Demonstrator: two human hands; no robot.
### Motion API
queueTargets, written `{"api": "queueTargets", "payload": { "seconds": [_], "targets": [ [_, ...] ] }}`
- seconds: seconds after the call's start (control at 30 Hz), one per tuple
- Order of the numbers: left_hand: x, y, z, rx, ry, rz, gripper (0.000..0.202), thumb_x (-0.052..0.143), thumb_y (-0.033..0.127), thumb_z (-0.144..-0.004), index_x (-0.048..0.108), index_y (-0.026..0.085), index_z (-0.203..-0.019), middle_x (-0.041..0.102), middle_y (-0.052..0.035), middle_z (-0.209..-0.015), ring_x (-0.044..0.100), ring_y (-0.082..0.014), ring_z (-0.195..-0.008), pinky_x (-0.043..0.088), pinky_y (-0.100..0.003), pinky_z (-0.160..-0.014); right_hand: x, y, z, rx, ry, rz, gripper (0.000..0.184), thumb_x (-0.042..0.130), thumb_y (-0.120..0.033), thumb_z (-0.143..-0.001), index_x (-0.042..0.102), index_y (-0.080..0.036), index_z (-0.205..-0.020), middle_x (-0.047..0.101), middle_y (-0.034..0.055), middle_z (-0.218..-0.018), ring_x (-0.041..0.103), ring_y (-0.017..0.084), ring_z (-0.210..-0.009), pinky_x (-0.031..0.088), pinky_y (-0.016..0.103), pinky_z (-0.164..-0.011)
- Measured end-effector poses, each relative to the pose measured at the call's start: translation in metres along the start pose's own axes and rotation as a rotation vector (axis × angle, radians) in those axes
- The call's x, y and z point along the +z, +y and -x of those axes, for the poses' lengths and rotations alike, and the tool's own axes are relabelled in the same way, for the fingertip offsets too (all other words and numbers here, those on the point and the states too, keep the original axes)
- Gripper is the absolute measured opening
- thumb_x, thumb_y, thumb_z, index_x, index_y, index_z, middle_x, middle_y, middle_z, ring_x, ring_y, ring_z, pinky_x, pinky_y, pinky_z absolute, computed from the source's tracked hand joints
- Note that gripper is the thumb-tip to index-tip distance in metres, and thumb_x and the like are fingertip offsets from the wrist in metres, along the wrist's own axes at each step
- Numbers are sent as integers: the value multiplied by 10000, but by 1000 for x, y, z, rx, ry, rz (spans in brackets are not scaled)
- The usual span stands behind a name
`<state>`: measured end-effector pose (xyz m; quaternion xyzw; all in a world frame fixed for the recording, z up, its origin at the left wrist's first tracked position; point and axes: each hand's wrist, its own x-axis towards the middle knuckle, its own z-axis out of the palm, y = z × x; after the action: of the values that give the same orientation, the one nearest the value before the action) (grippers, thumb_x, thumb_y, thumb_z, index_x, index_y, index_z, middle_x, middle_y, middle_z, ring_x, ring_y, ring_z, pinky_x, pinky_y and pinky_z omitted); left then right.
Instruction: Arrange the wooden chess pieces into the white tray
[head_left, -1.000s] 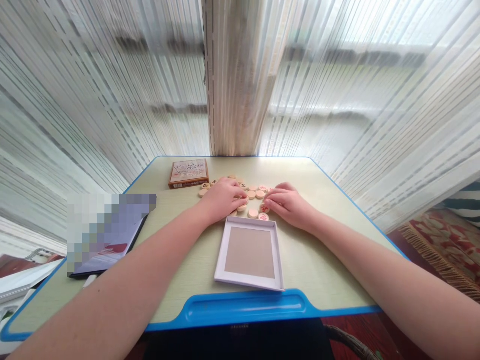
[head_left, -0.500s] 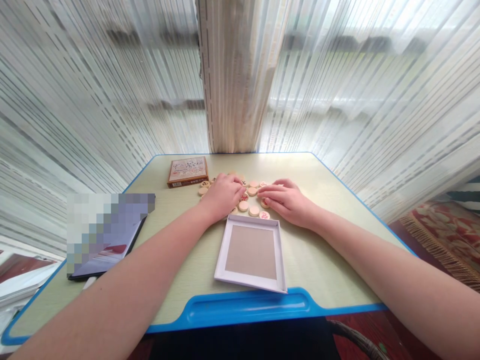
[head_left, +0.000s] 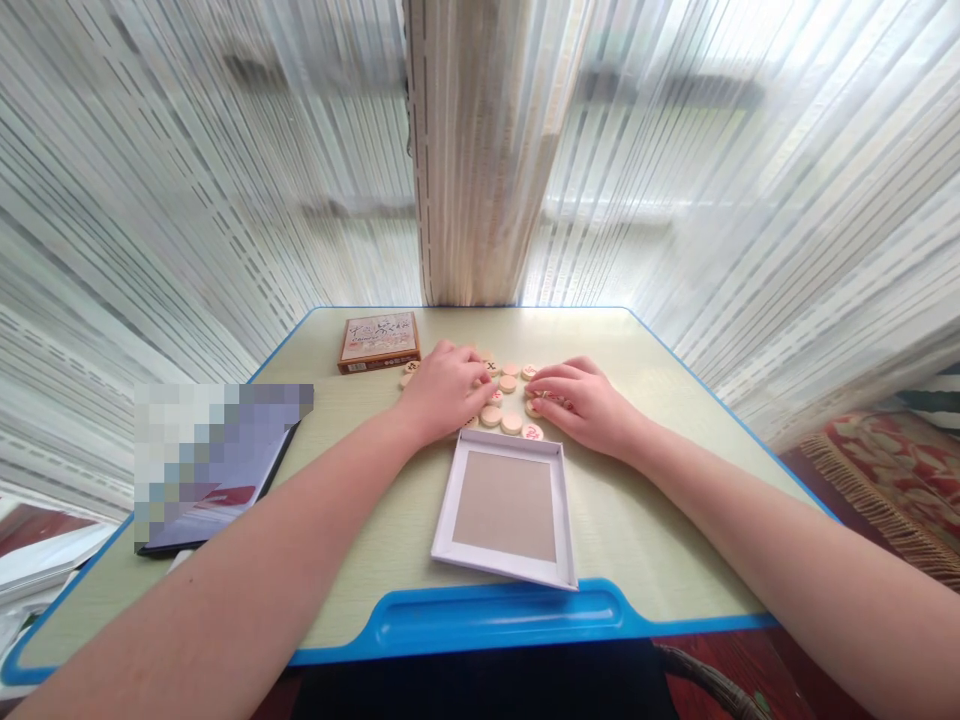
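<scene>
Wooden discs, loose cluster: left hand and right hand curved over them, grip not discernible. A hasty sweep could roll some off the table.

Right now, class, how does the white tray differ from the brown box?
The white tray lies open, floor bare; the brown box shows a printed top. The white tray sits nearest the person; the brown box lies farther, left of the round pieces. Both are rectangular.
</scene>
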<state>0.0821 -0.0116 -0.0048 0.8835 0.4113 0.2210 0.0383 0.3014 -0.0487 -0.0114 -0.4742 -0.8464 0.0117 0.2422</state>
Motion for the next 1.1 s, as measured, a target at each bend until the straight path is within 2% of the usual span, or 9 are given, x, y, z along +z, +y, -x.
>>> {"api": "queueTargets", "payload": {
  "seconds": [0.13, 0.33, 0.5, 0.63, 0.77, 0.83, 0.97, 1.1],
  "targets": [
    [-4, 3, 4, 24, -75, 65, 280, 616, 459, -734, 712, 207, -809, 622, -51, -918, 495, -230, -946, 413, -372, -874, 2, -1, 0, 46, 17, 38, 260, 514, -350, -856, 716, -215, -949, 694, 57, -1023, 548, 224, -936, 407, 377, -874],
    [-6, 1, 2, 16, -144, 121, 364, 679, 514, -650, 726, 231, -874, 633, -49, -942, 507, -245, -976, 410, -367, -873, -1, -5, -1, 75, 24, 126, 234, 523, -334, -846, 727, -221, -848, 711, 49, -934, 541, 222, -898, 385, 371, -843],
    [-12, 5, 2, -9, -235, 132, 330, 615, 458, -722, 716, 228, -936, 641, -24, -750, 546, -186, -764, 409, -301, -677, -3, -8, -2, 82, 40, 147, 217, 538, -301, -826, 719, -194, -770, 716, 61, -871, 547, 218, -851, 391, 361, -814],
    [-15, 14, 2, -32, -207, 79, 304, 549, 443, -773, 717, 231, -910, 653, -16, -720, 551, -182, -745, 391, -288, -650, -1, -6, -2, 12, 31, 60, 184, 555, -301, -820, 709, -200, -809, 717, 49, -884, 568, 195, -855, 407, 333, -823],
    [-15, 21, 1, -205, -169, 45, 361, 644, 535, -644, 713, 230, -824, 658, -17, -740, 564, -184, -681, 378, -277, -565, 2, -6, -3, 4, 35, 7, 194, 568, -318, -809, 703, -207, -892, 719, 41, -884, 577, 208, -859, 428, 350, -827],
    [-15, 23, 0, -237, -151, 18, 285, 650, 473, -651, 708, 223, -776, 657, -21, -732, 575, -190, -678, 379, -278, -554, 3, -8, -4, 48, 43, -5, 202, 583, -312, -789, 696, -213, -923, 718, 37, -862, 576, 218, -855, 447, 358, -806],
    [-16, 23, 1, -216, -130, 31, 191, 579, 328, -728, 719, 234, -817, 683, -32, -784, 600, -204, -749, 421, -294, -619, 4, -9, -6, 124, 50, -45, 182, 567, -262, -778, 702, -227, -894, 716, 31, -808, 570, 225, -888, 474, 354, -775],
    [-14, 19, 4, -152, -132, 19, 228, 506, 265, -764, 729, 245, -805, 699, -34, -805, 598, -218, -824, 445, -317, -693, -1, -5, -5, 98, 27, -66, 234, 504, -175, -790, 719, -216, -875, 724, 35, -911, 574, 208, -901, 454, 367, -847]
  ]
}}
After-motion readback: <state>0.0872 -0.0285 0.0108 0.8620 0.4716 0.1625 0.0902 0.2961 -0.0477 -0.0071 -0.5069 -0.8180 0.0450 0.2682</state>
